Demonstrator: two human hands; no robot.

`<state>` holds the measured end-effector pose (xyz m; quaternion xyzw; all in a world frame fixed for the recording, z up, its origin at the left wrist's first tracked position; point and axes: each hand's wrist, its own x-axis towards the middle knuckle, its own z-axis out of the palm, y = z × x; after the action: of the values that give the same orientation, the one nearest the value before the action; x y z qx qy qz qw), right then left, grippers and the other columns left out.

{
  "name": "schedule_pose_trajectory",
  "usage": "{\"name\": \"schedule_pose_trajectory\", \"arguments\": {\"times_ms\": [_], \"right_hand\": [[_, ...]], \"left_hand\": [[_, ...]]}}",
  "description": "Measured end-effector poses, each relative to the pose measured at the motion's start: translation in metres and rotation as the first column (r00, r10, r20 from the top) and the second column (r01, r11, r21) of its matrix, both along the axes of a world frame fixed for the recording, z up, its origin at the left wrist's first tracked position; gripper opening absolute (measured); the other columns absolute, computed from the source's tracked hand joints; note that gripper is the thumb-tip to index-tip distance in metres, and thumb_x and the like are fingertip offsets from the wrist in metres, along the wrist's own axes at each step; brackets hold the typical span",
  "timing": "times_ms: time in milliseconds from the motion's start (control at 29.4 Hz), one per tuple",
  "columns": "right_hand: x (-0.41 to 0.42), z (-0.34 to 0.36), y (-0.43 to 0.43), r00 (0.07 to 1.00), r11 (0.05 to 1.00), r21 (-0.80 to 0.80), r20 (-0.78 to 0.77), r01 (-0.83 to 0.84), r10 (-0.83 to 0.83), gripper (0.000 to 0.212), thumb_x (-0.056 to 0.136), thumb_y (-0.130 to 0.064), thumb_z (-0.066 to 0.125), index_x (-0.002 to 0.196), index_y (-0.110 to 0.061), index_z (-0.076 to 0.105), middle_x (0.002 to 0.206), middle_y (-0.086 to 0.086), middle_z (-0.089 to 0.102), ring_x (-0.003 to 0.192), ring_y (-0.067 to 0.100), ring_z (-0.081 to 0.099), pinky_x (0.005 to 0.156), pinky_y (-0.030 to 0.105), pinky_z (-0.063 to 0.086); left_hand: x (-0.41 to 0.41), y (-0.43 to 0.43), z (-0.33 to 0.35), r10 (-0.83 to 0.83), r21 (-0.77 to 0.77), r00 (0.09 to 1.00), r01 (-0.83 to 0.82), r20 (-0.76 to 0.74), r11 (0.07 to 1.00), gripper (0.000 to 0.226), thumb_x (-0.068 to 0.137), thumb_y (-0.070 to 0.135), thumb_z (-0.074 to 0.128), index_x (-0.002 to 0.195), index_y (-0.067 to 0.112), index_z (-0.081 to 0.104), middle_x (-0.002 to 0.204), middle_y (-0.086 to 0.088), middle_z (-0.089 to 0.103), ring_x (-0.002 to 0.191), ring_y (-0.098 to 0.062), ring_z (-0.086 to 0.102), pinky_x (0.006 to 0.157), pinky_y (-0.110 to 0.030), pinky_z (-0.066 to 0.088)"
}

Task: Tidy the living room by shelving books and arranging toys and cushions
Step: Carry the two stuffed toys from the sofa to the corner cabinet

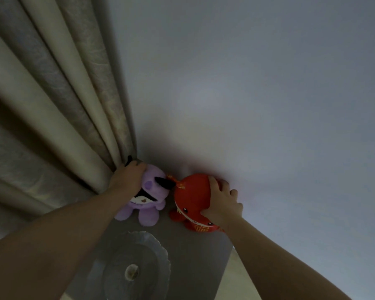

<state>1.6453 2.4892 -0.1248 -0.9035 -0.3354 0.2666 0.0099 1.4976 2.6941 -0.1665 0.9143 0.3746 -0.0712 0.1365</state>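
Observation:
A purple plush toy (152, 198) with black horns sits on a grey surface (195, 252) against the wall, next to the curtain. My left hand (129, 177) is closed over the top of its head. Right beside it, touching it, sits a red plush toy (189, 199) with gold trim. My right hand (222, 201) grips the red toy from its right side, fingers wrapped around its head. Both toys are upright and face me.
Beige curtain folds (59, 109) hang at the left, touching the purple toy. A plain white wall (258, 100) rises behind the toys. A clear glass dish (132, 267) with a scalloped rim rests on the grey surface in front of the toys.

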Motion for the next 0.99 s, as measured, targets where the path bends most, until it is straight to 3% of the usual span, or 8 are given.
{"name": "schedule_pose_trajectory", "arguments": {"times_ms": [136, 272, 374, 442, 647, 749, 885, 987], "right_hand": [[0.001, 0.001, 0.0, 1.0, 1.0, 0.001, -0.011, 0.0, 0.0, 0.098, 0.077, -0.033, 0.069, 0.149, -0.033, 0.002, 0.15, 0.006, 0.015, 0.131, 0.033, 0.025, 0.095, 0.047, 0.039], [0.002, 0.0, -0.001, 1.0, 1.0, -0.005, -0.006, 0.003, -0.003, 0.098, 0.077, -0.033, 0.069, 0.148, -0.034, 0.002, 0.15, 0.006, 0.015, 0.13, 0.033, 0.026, 0.095, 0.047, 0.039], [0.001, 0.0, -0.001, 1.0, 1.0, -0.003, -0.003, -0.002, 0.002, 0.098, 0.077, -0.034, 0.069, 0.148, -0.034, 0.002, 0.15, 0.006, 0.015, 0.13, 0.033, 0.026, 0.095, 0.047, 0.039], [0.002, 0.0, -0.001, 1.0, 1.0, -0.001, 0.0, -0.003, 0.003, 0.098, 0.077, -0.035, 0.07, 0.148, -0.034, 0.003, 0.15, 0.006, 0.016, 0.13, 0.033, 0.027, 0.095, 0.047, 0.039], [0.0, 0.0, -0.002, 1.0, 1.0, 0.017, 0.002, -0.001, 0.001, 0.099, 0.075, -0.037, 0.071, 0.148, -0.033, 0.004, 0.15, 0.006, 0.015, 0.13, 0.034, 0.027, 0.096, 0.047, 0.038], [-0.001, 0.003, -0.002, 1.0, 0.999, 0.037, 0.007, -0.008, 0.008, 0.101, 0.073, -0.04, 0.072, 0.148, -0.032, 0.005, 0.15, 0.006, 0.016, 0.129, 0.034, 0.029, 0.096, 0.047, 0.038], [-0.012, 0.01, -0.007, 0.989, 0.992, 0.105, 0.135, -0.075, 0.061, 0.095, 0.075, -0.041, 0.068, 0.148, -0.027, 0.009, 0.151, 0.01, 0.013, 0.134, 0.034, 0.024, 0.103, 0.045, 0.031], [-0.023, 0.013, -0.011, 0.963, 0.951, 0.238, 0.229, -0.195, 0.141, 0.079, 0.081, -0.036, 0.061, 0.147, -0.025, 0.02, 0.153, 0.009, 0.017, 0.136, 0.034, 0.022, 0.109, 0.044, 0.023]], "left_hand": [[0.007, -0.001, -0.006, 0.066, 0.013, 0.975, -0.071, 0.214, 0.997, 0.04, 0.086, 0.005, 0.051, 0.126, 0.002, 0.05, 0.135, -0.019, 0.042, 0.12, -0.044, 0.042, 0.098, -0.046, 0.038], [0.019, -0.018, 0.0, 0.237, -0.07, 0.965, -0.23, 0.11, 0.971, 0.062, 0.094, 0.009, 0.042, 0.149, 0.029, 0.02, 0.157, -0.01, -0.003, 0.139, -0.043, 0.013, 0.109, -0.046, 0.029], [0.018, -0.034, 0.003, 0.348, -0.047, 0.907, -0.347, 0.236, 0.937, 0.054, 0.089, 0.004, 0.047, 0.14, 0.016, 0.037, 0.143, -0.021, 0.022, 0.125, -0.042, 0.031, 0.097, -0.046, 0.037], [0.015, -0.037, 0.001, 0.391, -0.138, 0.863, -0.366, 0.319, 0.92, 0.051, 0.083, -0.001, 0.052, 0.132, 0.005, 0.044, 0.132, -0.025, 0.034, 0.118, -0.043, 0.038, 0.095, -0.044, 0.038], [-0.005, -0.041, -0.005, 0.303, -0.275, 0.913, -0.228, 0.274, 0.934, 0.069, 0.086, 0.015, 0.063, 0.146, 0.007, 0.028, 0.151, -0.02, 0.022, 0.137, -0.037, 0.026, 0.11, -0.043, 0.029], [-0.012, -0.052, 0.001, 0.305, -0.306, 0.9, -0.209, 0.311, 0.929, 0.066, 0.083, 0.014, 0.066, 0.142, 0.005, 0.036, 0.143, -0.017, 0.035, 0.133, -0.032, 0.032, 0.105, -0.036, 0.033], [-0.017, -0.069, 0.01, 0.338, -0.4, 0.859, -0.175, 0.385, 0.9, 0.018, 0.082, 0.008, 0.057, 0.096, 0.001, 0.063, 0.1, -0.017, 0.064, 0.096, -0.033, 0.06, 0.074, -0.031, 0.048], [-0.015, -0.085, 0.024, 0.374, -0.433, 0.835, -0.185, 0.404, 0.882, 0.031, 0.078, 0.018, 0.048, 0.084, -0.007, 0.065, 0.086, -0.02, 0.067, 0.082, -0.032, 0.063, 0.072, -0.038, 0.051]]}}
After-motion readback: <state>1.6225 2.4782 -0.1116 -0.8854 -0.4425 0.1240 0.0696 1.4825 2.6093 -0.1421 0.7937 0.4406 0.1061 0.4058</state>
